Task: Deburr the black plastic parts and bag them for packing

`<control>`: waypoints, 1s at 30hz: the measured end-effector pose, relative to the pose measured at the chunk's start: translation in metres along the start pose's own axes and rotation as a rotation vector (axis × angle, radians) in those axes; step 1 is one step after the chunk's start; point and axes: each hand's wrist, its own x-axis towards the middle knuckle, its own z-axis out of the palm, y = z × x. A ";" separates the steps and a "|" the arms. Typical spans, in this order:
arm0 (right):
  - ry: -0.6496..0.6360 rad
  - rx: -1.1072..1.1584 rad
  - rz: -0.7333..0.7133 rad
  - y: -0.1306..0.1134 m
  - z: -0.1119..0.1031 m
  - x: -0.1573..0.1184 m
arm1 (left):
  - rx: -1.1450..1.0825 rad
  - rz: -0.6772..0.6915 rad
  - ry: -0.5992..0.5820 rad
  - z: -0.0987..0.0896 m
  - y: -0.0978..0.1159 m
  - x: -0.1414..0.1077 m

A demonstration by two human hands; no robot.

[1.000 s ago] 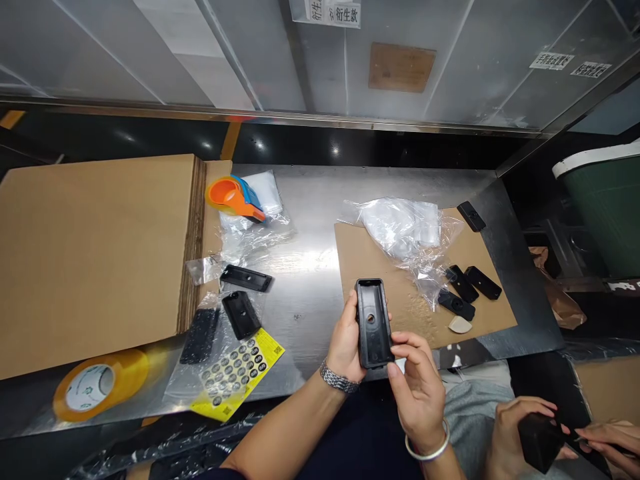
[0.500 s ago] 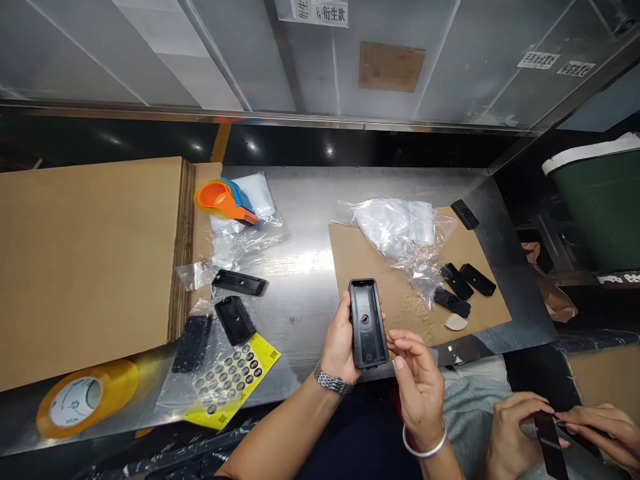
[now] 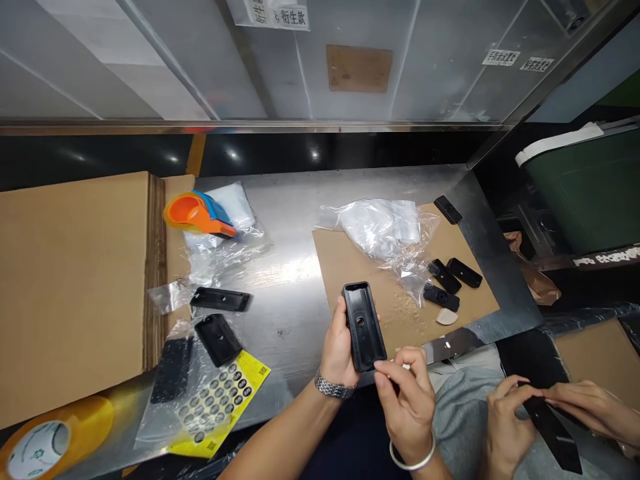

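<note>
In my left hand (image 3: 340, 347) I hold a black plastic case half (image 3: 367, 337), long and tray-shaped, its hollow side up with a round hole in the middle. My fingers wrap round its left side and underneath. Just at the lower right corner of the case, my right hand (image 3: 407, 400) has thumb and forefinger brought together in a pinch. What lies between these fingertips, if anything, is too small to make out. Left of my hands, two black case parts (image 3: 220, 299) lie beside a yellow sheet of round black stickers (image 3: 227, 407), partly under clear plastic.
Cardboard sheets (image 3: 70, 280) are stacked left, near an orange tape dispenser (image 3: 197, 213) and a tape roll (image 3: 45, 443). On a cardboard sheet (image 3: 345, 293) are plastic bags (image 3: 375, 230) and several black parts (image 3: 443, 298). A co-worker's hands (image 3: 510, 413) hold a black strip at right.
My right hand has moved left and up to the case's lower corner, its thumb and forefinger closing together. The case has tilted slightly. The view has shifted right.
</note>
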 end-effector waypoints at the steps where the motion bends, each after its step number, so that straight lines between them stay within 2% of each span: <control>1: -0.009 -0.024 -0.020 -0.001 -0.001 -0.001 | 0.006 0.006 0.003 0.002 -0.002 0.001; 7: 0.037 -0.112 -0.052 -0.004 -0.003 -0.002 | 0.063 0.010 0.006 0.012 -0.015 0.007; 17: 0.259 -0.223 0.018 0.013 -0.010 -0.005 | 0.091 0.017 0.024 0.040 -0.050 0.029; 21: 0.279 -0.258 0.007 0.020 -0.015 -0.006 | 0.095 0.059 0.009 0.047 -0.060 0.035; 30: 0.270 -0.386 -0.049 0.031 -0.022 -0.012 | 0.114 0.145 0.016 0.051 -0.070 0.044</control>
